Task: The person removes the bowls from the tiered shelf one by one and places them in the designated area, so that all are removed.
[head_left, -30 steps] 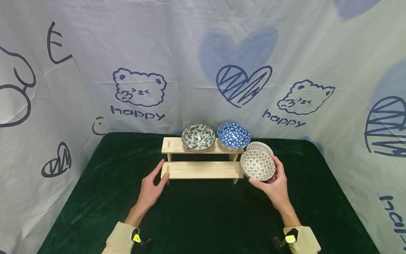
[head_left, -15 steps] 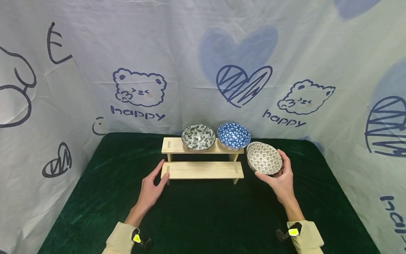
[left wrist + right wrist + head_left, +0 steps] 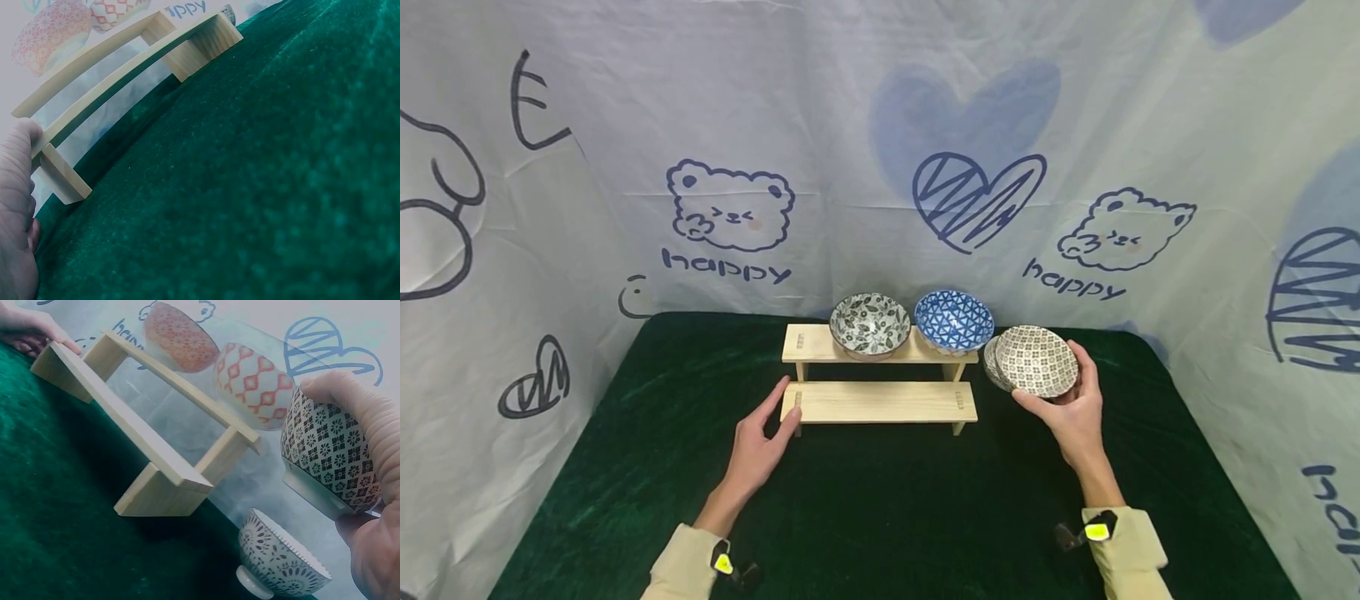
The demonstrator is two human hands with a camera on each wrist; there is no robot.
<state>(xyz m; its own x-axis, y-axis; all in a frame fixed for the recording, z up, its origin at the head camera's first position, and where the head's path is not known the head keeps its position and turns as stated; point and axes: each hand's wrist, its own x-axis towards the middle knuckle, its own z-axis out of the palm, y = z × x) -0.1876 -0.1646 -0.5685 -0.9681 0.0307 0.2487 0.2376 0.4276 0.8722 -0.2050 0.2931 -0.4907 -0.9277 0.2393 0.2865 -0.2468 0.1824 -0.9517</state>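
Observation:
In the head view my right hand (image 3: pixel 1077 417) grips a small bowl (image 3: pixel 1036 360) with a brown lattice pattern, thumb and fingers on its sides. In the right wrist view this bowl is raised and tilted, with dark floral diamonds outside. A second bowl (image 3: pixel 281 559), white with dark petal motifs, sits below it on the cloth; the head view shows only its left edge. My left hand (image 3: pixel 760 446) holds the left end of the low tier of a two-tier wooden stand (image 3: pixel 880 402), thumb at the front corner and index finger towards the back.
On the stand's upper tier are a black-and-white leaf-patterned bowl (image 3: pixel 869 325) and a blue triangle-patterned bowl (image 3: pixel 954 322). Dark green cloth (image 3: pixel 910 508) covers the table. A printed white curtain (image 3: pixel 850 125) rises behind its back edge.
My right hand has moved right and slightly away from me with the lattice bowl, leaving the stand's right end. The left hand, stand and upper bowls stay put.

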